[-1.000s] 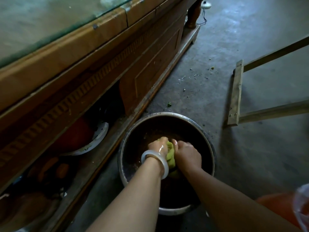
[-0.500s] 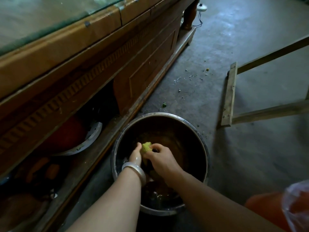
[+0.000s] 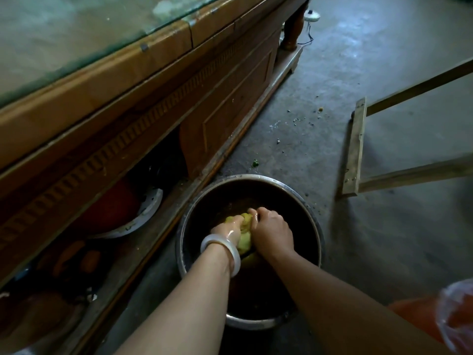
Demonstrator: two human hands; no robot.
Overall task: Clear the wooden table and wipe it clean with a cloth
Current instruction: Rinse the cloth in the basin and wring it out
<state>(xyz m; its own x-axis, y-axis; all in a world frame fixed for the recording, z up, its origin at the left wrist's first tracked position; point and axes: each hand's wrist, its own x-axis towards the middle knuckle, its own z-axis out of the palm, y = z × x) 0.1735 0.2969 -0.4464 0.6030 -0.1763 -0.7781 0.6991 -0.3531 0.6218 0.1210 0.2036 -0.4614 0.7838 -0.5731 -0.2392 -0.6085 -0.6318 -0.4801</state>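
A yellow-green cloth (image 3: 245, 239) is bunched between both hands inside a metal basin (image 3: 316, 226) that stands on the floor and holds dark water. My left hand (image 3: 227, 229), wet and with a white bangle on its wrist, grips the cloth's left side. My right hand (image 3: 272, 230) is closed on its right side. Part of the cloth hangs down between the wrists. The wooden table (image 3: 107, 80) with its glass top runs along the left, above and beside the basin.
Under the table a low shelf holds a red pot with a white rim (image 3: 120, 213) and dim objects. Crumbs (image 3: 297, 121) lie scattered on the concrete floor. A wooden frame (image 3: 354, 147) lies at right. An orange thing under clear plastic (image 3: 453, 321) sits at lower right.
Both hands stay in the basin working the cloth; the grip has shifted, and more of the cloth shows between the hands than half a second ago.
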